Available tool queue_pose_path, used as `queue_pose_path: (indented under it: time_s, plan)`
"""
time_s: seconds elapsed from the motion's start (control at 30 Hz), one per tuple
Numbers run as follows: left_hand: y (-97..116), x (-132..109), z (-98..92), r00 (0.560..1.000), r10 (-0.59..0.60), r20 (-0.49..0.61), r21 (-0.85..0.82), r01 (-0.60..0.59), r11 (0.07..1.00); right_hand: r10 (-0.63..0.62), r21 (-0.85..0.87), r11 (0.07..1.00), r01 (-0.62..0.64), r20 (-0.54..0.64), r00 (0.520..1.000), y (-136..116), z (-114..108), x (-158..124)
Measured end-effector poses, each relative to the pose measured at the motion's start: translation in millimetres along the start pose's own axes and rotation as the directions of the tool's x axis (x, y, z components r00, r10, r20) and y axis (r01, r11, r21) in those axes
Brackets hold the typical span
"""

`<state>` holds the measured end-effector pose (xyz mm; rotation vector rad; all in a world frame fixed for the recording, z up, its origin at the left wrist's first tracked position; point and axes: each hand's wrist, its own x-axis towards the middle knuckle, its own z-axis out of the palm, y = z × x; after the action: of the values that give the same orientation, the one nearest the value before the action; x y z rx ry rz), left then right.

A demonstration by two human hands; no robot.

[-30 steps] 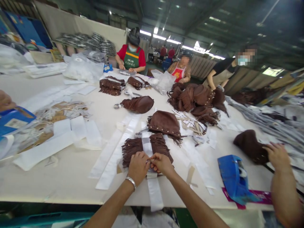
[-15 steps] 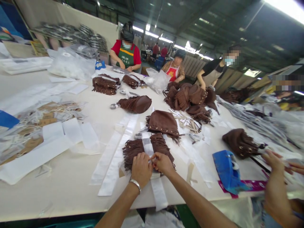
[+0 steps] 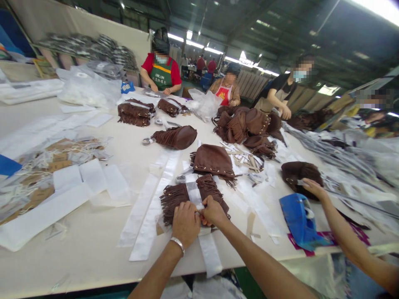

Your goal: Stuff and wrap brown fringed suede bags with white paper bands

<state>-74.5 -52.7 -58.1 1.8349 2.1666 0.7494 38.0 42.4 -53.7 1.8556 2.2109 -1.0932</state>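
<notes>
A brown fringed bag (image 3: 174, 199) lies on the table in front of me, with a whitish band (image 3: 195, 194) across its middle. My left hand (image 3: 186, 222) is closed over the bag's near side, fingers bent on the fringe. Against it, my right hand (image 3: 214, 212) pinches at the near end of the band; what lies between its fingertips is too small to make out. From under the bag a white paper strip (image 3: 210, 255) hangs over the table edge. Just beyond sits another brown bag (image 3: 213, 160) with gold eyelets along its edge.
To the right are a blue tape dispenser (image 3: 299, 220) and a co-worker's hand (image 3: 314, 189) on a brown bag (image 3: 302, 176). Paper strips (image 3: 149, 220) and a heap of tags (image 3: 56, 162) lie left. Brown bags (image 3: 246, 124) are piled farther back, where several co-workers stand.
My hands stay at the band, almost unmoved. The neighbour's bag at right has shifted left and turned, with one hand reaching to it. A co-worker at the back has drawn a hand off the pile.
</notes>
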Motion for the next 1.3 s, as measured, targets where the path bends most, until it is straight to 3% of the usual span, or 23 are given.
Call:
queue_pose_path:
  time_s: [0.17,0.33,0.47,0.6,0.77,1.0,1.3]
  plan:
    - [4,15,-0.3,0.992,-0.108,0.059,0.053,0.105,0.993,0.004,-0.05,0.999,-0.004,0.008,1.0,6,1,0]
    - [9,28,1.8,0.968,-0.238,0.078,0.105,0.229,0.968,-0.137,-0.157,0.979,0.128,-0.047,0.989,7,-4,-9]
    - [11,33,1.6,0.953,-0.285,0.105,0.086,0.277,0.957,-0.271,-0.437,0.875,0.207,-0.089,0.958,10,-11,-11]
    - [11,37,-2.4,0.944,-0.302,0.135,0.087,0.293,0.952,-0.34,-0.566,0.782,0.261,-0.036,0.94,11,-22,-16]
    - [6,47,0.2,0.922,-0.325,0.21,0.108,0.309,0.945,-0.391,-0.59,0.737,0.33,0.027,0.92,13,-33,-19]
    - [9,55,-3.2,0.903,-0.334,0.27,0.144,0.306,0.941,-0.361,-0.549,0.773,0.318,0.032,0.932,16,-37,-17]
    - [15,44,-11.1,0.943,-0.273,0.19,0.119,0.254,0.96,-0.457,-0.515,0.759,0.399,0.017,0.889,28,-44,-27]
